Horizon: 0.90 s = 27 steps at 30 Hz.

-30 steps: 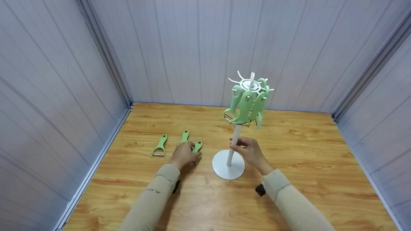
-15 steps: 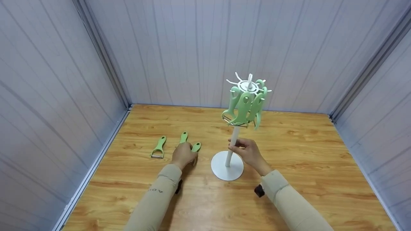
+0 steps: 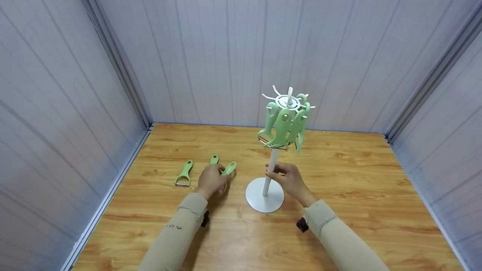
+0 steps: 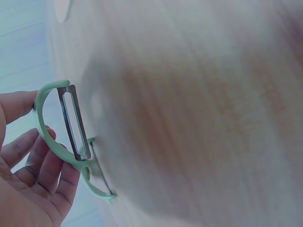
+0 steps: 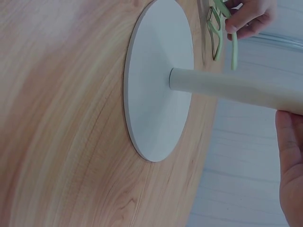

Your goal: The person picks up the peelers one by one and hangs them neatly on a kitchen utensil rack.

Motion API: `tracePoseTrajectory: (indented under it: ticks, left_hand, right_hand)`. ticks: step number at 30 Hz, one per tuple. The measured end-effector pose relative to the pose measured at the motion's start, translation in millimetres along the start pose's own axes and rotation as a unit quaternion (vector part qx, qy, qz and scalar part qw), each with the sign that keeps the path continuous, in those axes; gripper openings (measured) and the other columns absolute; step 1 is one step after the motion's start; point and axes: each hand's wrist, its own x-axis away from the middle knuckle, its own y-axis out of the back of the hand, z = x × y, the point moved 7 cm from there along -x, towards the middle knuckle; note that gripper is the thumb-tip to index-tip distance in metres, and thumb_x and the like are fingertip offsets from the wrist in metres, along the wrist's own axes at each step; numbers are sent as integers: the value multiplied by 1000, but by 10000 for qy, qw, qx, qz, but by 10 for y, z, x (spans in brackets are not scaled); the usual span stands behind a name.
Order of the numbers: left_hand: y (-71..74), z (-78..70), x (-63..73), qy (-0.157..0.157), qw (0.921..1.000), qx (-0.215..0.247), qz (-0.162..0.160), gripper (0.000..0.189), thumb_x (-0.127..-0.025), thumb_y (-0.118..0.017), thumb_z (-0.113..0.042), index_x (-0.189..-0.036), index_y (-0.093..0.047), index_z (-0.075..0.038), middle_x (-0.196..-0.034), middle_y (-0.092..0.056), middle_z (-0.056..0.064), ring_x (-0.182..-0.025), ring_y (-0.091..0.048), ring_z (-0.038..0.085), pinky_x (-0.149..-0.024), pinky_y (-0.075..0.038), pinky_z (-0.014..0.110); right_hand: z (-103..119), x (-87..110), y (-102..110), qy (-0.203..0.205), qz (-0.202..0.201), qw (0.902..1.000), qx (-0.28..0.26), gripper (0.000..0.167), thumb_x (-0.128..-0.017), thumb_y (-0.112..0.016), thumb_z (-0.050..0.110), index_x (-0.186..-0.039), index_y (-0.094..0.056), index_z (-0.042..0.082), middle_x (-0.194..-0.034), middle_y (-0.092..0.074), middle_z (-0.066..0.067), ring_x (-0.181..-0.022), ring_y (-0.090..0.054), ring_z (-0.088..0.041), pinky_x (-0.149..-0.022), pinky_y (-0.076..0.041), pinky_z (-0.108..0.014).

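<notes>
My left hand (image 3: 210, 181) pinches a green Y-shaped peeler (image 3: 229, 169) between thumb and fingers, its handle tilted up from the table. In the left wrist view its metal blade (image 4: 75, 124) faces the camera. A second green peeler (image 3: 214, 159) lies just behind that hand, partly hidden by it. Further left, a third peeler (image 3: 183, 175) lies flat. My right hand (image 3: 289, 178) holds the white pole (image 3: 274, 158) of a hook stand, whose round base (image 3: 259, 202) rests on the table. Several green peelers (image 3: 282, 128) hang from hooks on the stand's near and right sides.
Bare white hooks (image 3: 269, 96) stick out at the stand's left and back. The wood-grain table (image 3: 241, 241) is bounded by pale panel walls (image 3: 211, 60) at the back and both sides.
My left hand has raised the peeler slightly, and its handle now tilts up off the table. The right hand keeps its hold on the pole. The head view has shifted a little.
</notes>
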Motion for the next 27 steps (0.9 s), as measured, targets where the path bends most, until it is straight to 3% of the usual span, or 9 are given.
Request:
tracePoseTrajectory:
  ticks: [5,12,27]
  left_hand:
    - [97,-106,28,-157,9995,156,-203,31,-101,-78,-22,-124,-78,-1,-102,-75,12,-81,-64,20,-75,-57,39]
    - [205,-322,41,-392,9979,432,-293,34,-100,-81,-22,-128,-76,-2,-104,-75,11,-86,-67,21,-73,-57,35]
    - [528,-867,97,-1192,9867,666,-882,30,-98,-83,-18,-124,-79,-2,-102,-75,13,-90,-71,25,-75,-62,38]
  right_hand:
    - [-4,3,-24,-83,13,9999,-113,21,-100,-77,5,-117,-79,-8,-109,-78,-29,-93,-73,-4,-86,-61,-19]
    - [-1,12,-7,-69,-56,9998,-178,16,-100,-77,3,-112,-80,-7,-114,-78,-31,-94,-73,-5,-86,-61,-19]
    - [-17,24,-3,-8,-79,10000,-49,23,-100,-77,5,-121,-78,-7,-101,-79,-24,-89,-72,-5,-82,-61,-19]
